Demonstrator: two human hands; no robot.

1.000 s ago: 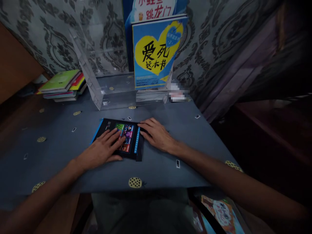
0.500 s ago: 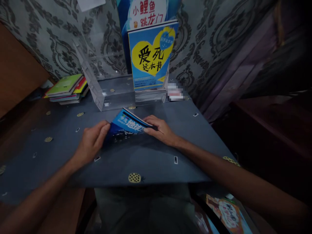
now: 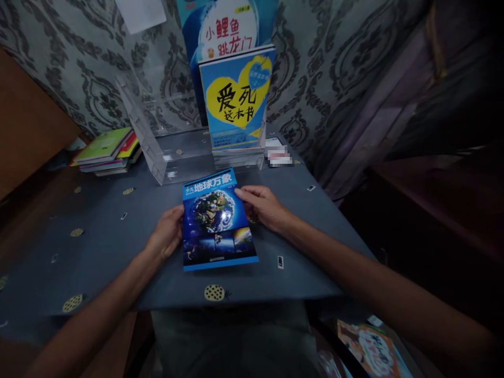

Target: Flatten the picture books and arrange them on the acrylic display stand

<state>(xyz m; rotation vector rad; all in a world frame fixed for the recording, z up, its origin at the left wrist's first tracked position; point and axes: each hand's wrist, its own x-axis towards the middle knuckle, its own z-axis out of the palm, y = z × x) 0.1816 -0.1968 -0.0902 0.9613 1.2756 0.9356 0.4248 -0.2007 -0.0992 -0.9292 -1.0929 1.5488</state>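
A blue book (image 3: 214,241) with a globe on its cover is held over the near middle of the table, its front turned up toward me. My left hand (image 3: 167,228) grips its left edge, with the fingertips hidden behind the cover. On the other side, my right hand (image 3: 262,205) pinches the upper right edge, thumb near the cover and fingers underneath. Just beyond the book stands a clear acrylic rack (image 3: 157,163). In its right part leans a blue book with a yellow heart (image 3: 236,100), and behind that a taller blue picture book (image 3: 228,26).
A stack of books (image 3: 106,149) lies at the back left of the cloth-covered table (image 3: 106,247). Right of the rack is a small pale blurred item (image 3: 279,153). Patterned curtain (image 3: 315,79) hangs behind. Below the table's right front lies another picture book (image 3: 370,349).
The blue globe book has swung from a steep tilt to facing me, so its whole cover shows. My left hand has moved slightly right and lower. Both hands keep their hold.
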